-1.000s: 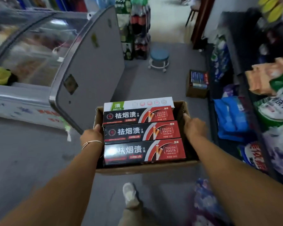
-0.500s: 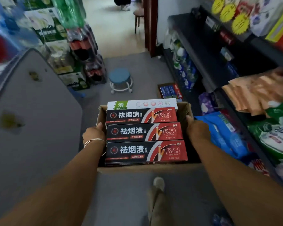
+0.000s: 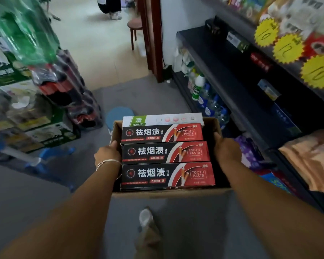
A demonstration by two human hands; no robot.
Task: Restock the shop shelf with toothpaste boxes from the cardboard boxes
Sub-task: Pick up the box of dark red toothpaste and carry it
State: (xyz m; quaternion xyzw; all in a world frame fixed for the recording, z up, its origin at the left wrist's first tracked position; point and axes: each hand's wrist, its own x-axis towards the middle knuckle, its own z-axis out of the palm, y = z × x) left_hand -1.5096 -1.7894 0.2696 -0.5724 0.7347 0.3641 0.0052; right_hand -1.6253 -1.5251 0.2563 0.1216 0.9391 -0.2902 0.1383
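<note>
Matt cardboard box (image 3: 168, 193) — glossy printed toothpaste boxes (image 3: 166, 152).

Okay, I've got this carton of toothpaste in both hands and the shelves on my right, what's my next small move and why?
Probably turn right and set the carton down by the dark shelf. Your left hand and right hand both grip its sides, so neither is free to lift a toothpaste box. The carton holds at least four on top, three red-black and one white.

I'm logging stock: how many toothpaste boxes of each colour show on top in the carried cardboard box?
Black-and-red toothpaste boxes: 3
White-and-green toothpaste box: 1
Total: 4, lying in the brown cardboard box; any beneath are hidden.
</note>
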